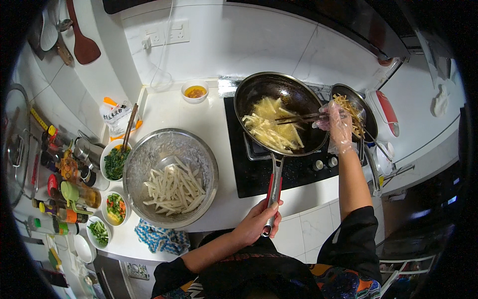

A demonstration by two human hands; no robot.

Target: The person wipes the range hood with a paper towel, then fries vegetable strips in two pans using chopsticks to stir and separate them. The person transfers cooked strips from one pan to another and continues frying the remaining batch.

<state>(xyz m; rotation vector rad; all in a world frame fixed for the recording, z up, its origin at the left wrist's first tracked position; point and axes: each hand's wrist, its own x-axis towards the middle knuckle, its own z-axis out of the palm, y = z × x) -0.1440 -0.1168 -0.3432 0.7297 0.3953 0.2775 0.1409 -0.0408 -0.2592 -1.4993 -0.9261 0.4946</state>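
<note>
My left hand (260, 220) is wrapped around the metal-and-red handle (275, 183) of a dark wok (257, 84) on the stove. In the wok, pale cut strips (274, 130) lie in bubbling yellow oil. My right hand (337, 121), in a clear plastic glove, grips dark chopsticks (300, 118) whose tips reach among the strips. Behind that hand, a second dark pan (369, 116) holds browned strips (358, 130) and a strainer with a long handle, partly hidden. Left of the stove, a large steel bowl (136, 160) contains white-coated raw strips (175, 188).
Small bowls of chopped greens (116, 164), mixed vegetables (115, 207) and cut scallions (98, 231) stand left of the steel bowl. Sauce bottles (67, 215) crowd the left side. A blue-patterned cloth (160, 237) lies at the counter's front edge. A bowl of yellow liquid (195, 92) sits near the wall.
</note>
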